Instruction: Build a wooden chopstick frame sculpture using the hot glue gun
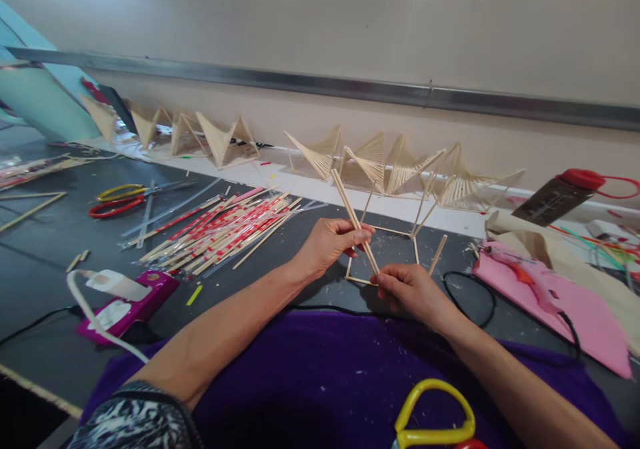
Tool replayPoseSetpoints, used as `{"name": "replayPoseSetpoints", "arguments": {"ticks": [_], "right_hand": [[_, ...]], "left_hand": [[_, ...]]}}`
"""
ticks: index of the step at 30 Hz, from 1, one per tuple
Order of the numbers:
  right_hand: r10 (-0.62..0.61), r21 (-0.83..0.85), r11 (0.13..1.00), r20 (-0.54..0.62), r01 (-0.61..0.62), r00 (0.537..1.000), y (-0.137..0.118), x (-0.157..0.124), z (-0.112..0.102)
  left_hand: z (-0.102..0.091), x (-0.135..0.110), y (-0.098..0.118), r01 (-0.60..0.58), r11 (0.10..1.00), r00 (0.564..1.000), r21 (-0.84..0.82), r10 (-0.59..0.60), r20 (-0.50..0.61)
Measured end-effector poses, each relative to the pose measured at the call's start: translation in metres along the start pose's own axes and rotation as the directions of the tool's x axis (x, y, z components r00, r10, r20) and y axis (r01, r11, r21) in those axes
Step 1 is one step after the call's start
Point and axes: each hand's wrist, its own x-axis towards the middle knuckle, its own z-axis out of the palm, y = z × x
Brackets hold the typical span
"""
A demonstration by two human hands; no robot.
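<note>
The left hand [330,246] has its fingers [357,238] clamped on a pair of sticks [345,196], partway along their length. The right hand [407,289] pinches the lower end of the same sticks between thumb and fingers, so the sticks are held in the air, tilted, with their upper ends leaning to the left. Just behind the hands, a frame [393,230] of thin wood lies on the table [265,296], with more pieces slanting up from its far corner. Another short stick [439,254] slants up beside the right hand.

To the left of the left hand lies a bundle [225,229] of sticks, many in red and clear wrapping, and beyond it are scissors [116,212] with red and yellow handles. A purple power strip [157,289] with a white plug [117,284] sits nearer the left edge. On the right, a pink glue gun [535,279] rests on a pink sheet [590,322], with a red-capped bottle [555,199] tilted behind it. Fan-like models [367,162] stand in a row along the wall [320,36]. A yellow handle [435,436] shows at the bottom, over purple cloth [320,369]
</note>
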Motion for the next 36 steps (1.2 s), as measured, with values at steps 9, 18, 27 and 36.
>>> {"name": "replayPoseSetpoints", "arguments": {"ticks": [9,18,27,36], "right_hand": [[-0.157,-0.444,0.865,0.203,0.234,0.966,-0.008,-0.012,-0.003],[-0.204,-0.535,0.736,0.408,0.415,0.89,-0.011,-0.019,0.006],[-0.172,-0.528,0.746,0.437,0.407,0.883,-0.01,-0.018,0.013],[-0.138,-0.553,0.733,0.45,0.396,0.882,-0.01,-0.018,0.016]], "left_hand": [[-0.011,0.007,0.0,-0.067,0.99,0.996,0.127,0.073,-0.042],[-0.015,0.007,0.0,-0.042,0.941,0.989,0.336,-0.007,0.145],[-0.023,0.015,-0.005,-0.094,0.918,0.971,0.386,0.0,0.238],[-0.026,0.016,-0.009,-0.158,0.892,0.94,0.424,0.005,0.34]]}}
